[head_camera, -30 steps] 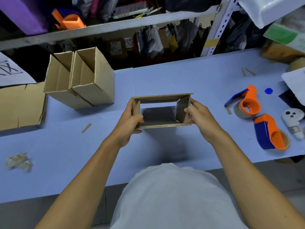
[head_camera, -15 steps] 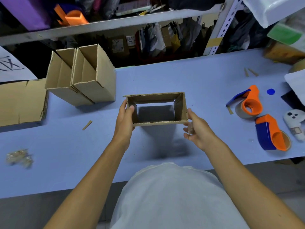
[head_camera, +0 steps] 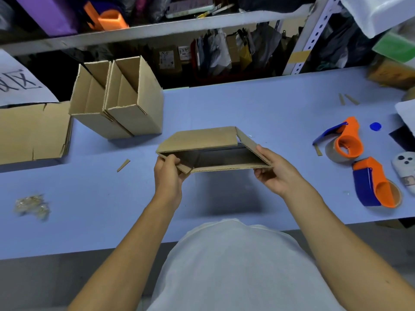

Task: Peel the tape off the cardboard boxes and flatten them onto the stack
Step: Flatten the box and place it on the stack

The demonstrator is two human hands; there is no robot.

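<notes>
I hold a small brown cardboard box above the blue table, skewed into a half-collapsed parallelogram with both ends open. My left hand pinches its left corner, thumb on top. At the box's right corner, my right hand grips with fingers curled under the edge and thumb along the slanted side. Two upright open boxes stand at the back left. A stack of flattened cardboard lies at the far left edge.
Two orange-and-blue tape dispensers lie on the right, beside a white controller. A crumpled tape wad sits front left. Small cardboard scraps dot the table. Cluttered shelves rise behind the table.
The box went from a square open tube to a skewed, half-flattened shape. My right hand, which had come off it, grips its right corner again.
</notes>
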